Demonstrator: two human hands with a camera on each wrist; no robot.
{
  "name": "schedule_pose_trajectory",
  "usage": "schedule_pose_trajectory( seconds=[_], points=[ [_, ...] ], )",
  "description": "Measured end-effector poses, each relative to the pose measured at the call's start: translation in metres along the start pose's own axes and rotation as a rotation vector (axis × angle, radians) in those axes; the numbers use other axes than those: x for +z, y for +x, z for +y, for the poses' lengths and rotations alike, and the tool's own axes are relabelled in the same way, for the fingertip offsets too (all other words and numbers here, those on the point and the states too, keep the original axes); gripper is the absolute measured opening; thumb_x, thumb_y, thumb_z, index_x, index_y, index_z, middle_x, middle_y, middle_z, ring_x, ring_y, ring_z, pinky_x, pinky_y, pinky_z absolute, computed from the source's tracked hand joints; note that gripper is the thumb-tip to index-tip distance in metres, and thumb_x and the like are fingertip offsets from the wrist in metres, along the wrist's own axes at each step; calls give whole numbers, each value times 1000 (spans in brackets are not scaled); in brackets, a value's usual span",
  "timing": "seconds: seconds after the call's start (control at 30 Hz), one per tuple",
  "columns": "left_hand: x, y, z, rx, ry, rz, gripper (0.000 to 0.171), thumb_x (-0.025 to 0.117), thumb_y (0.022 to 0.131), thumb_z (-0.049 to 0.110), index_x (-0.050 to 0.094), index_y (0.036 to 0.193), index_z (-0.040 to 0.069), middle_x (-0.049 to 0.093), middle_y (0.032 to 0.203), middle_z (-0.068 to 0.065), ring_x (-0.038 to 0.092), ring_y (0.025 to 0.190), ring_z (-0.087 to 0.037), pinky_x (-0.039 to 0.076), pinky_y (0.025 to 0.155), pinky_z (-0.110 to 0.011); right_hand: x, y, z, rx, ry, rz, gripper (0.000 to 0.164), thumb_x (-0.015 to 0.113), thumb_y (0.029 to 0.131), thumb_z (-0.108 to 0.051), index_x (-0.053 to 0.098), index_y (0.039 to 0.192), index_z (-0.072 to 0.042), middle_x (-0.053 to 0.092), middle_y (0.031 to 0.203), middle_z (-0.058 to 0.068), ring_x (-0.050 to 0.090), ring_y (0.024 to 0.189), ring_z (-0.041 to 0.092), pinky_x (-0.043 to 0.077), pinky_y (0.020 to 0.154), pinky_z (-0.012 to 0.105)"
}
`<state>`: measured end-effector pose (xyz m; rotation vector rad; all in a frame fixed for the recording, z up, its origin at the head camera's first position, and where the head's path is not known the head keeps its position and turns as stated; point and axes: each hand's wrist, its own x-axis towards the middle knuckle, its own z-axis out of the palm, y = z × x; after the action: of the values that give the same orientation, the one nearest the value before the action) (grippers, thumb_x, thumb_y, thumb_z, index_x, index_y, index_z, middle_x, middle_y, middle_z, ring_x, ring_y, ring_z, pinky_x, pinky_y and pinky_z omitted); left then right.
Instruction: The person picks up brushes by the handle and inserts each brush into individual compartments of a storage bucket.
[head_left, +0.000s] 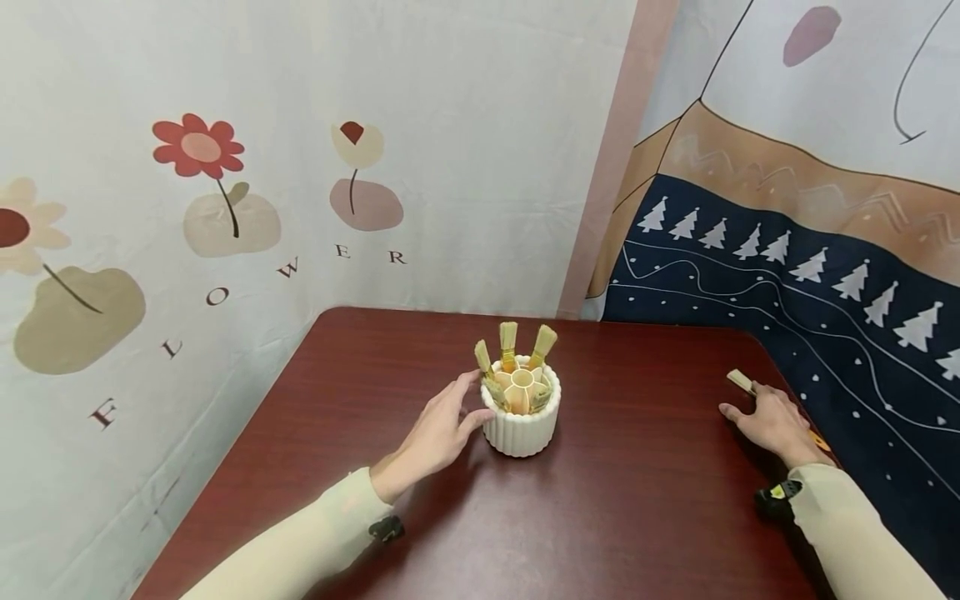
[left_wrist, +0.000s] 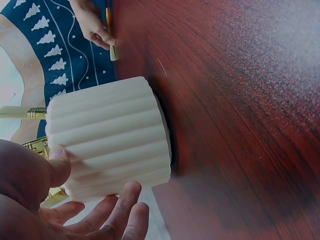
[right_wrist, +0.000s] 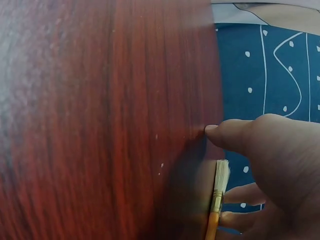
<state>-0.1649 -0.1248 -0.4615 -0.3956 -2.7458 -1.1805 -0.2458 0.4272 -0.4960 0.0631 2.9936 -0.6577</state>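
Note:
On the dark red table (head_left: 637, 517) stands a white ribbed holder (head_left: 521, 433), divided inside into petal-shaped compartments. Several flat paintbrushes (head_left: 508, 337) stand in it with pale bristles upward. My left hand (head_left: 438, 429) holds the holder from its left side, thumb on the ribbed wall and fingers along the side, as the left wrist view shows. Near the table's right edge lies a single paintbrush (right_wrist: 216, 200) with an orange handle. My right hand (head_left: 776, 421) is over this brush, thumb spread away and fingers beside the handle. In the head view the hand hides the brush's middle.
A pale cloth wall (head_left: 480, 125) with printed flowers and letters hangs behind the table. At the right, a navy printed cloth (head_left: 862, 358) with white trees borders the table's edge. Small dark devices (head_left: 386, 528) are worn at both wrists.

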Motion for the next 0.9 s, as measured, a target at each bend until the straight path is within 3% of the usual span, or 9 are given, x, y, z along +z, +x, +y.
schedule_pose_trajectory(
  seconds=[0.27,0.57,0.9],
  points=[
    [0,-2,0,5,-7,2,64,80,111,25,55,167,5,75,154,-20,82,108,-34,67,101,-56,2,-1,-1,-64,2,-1,92,69,116,-37,27,167,28,30,165,59,37,144,78,32,117,95],
    [1,-4,-1,8,-8,-3,65,80,112,25,55,167,4,75,153,-20,83,107,-33,68,101,-56,8,-3,-15,-179,1,-25,84,78,112,-31,41,168,19,42,168,50,44,151,72,39,123,88],
    [0,0,-1,9,-11,-6,66,79,112,25,53,169,5,74,155,-20,83,106,-33,68,100,-56,18,-4,-33,-275,0,15,61,80,110,-17,60,161,10,60,160,43,61,142,64,50,118,83]
  ],
)
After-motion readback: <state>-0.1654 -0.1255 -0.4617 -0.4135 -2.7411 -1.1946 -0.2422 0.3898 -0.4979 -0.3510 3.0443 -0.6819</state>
